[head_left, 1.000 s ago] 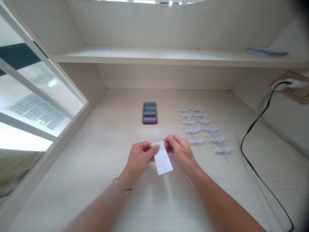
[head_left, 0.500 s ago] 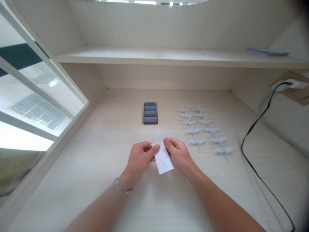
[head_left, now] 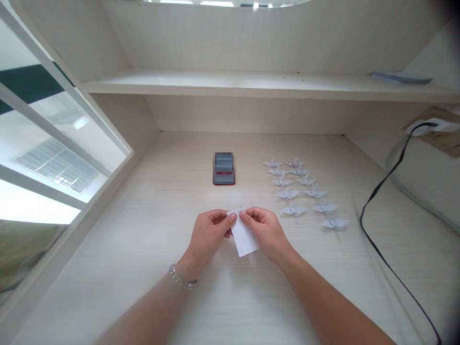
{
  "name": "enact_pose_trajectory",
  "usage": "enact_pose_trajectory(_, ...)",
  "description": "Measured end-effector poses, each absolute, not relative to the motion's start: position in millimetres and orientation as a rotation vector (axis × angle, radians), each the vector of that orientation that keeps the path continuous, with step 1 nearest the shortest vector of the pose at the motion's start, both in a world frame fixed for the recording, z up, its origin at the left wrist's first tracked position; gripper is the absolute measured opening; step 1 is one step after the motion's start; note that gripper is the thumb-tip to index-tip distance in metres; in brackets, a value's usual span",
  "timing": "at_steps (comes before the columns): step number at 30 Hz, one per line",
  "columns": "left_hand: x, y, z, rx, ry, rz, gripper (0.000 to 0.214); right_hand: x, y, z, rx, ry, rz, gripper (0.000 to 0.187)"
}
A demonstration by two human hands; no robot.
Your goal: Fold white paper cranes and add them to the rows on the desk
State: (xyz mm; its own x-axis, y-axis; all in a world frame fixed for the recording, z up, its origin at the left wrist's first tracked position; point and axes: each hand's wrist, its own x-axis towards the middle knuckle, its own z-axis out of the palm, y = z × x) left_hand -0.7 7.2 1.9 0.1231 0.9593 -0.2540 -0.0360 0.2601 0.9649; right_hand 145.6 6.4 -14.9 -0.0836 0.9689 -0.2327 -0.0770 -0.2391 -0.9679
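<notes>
A small white slip of paper (head_left: 244,238) with faint writing is held just above the pale wooden desk (head_left: 143,268). My left hand (head_left: 210,235) pinches its top left corner between thumb and fingers. My right hand (head_left: 264,231) pinches the top edge close beside the left thumb, and covers the paper's right side. Both hands are closed on the paper. A bracelet sits on my left wrist.
Several folded white paper cranes (head_left: 305,194) lie in two rows to the right of my hands. A dark phone (head_left: 224,168) lies behind them at the middle. A black cable (head_left: 381,254) runs down the right side from a wall socket. A shelf (head_left: 251,84) spans above.
My right hand has slid left along the paper's top edge toward my left thumb. The paper now shows narrower, with its right side under my right hand.
</notes>
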Motion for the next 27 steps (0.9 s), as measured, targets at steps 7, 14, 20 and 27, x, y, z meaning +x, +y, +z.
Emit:
enact_pose_trajectory(7, -1.1, 6.9, -0.8, 1.062, 1.218, 0.989, 0.025, 143.6, 4.5, -13.0, -1.252, -1.061, 1.463, 0.030)
enact_pose_trajectory(14, -4.9, 9.6, -4.8, 1.085, 1.307, 1.052, 0.028, 139.9, 3.7, -6.7, -1.198, -1.002, 1.664, 0.025)
enact_pose_trajectory(20, -9.5, 13.5, -8.8, 1.037, 1.299, 1.109, 0.029, 139.8, 2.0, -1.0, -1.220, -1.043, 1.730, 0.024)
enact_pose_trajectory(27, -12.0, 17.7, -10.1, 0.925, 1.273, 1.194, 0.027, 145.3, -0.4, -1.6, -1.211, -1.124, 1.800, 0.025)
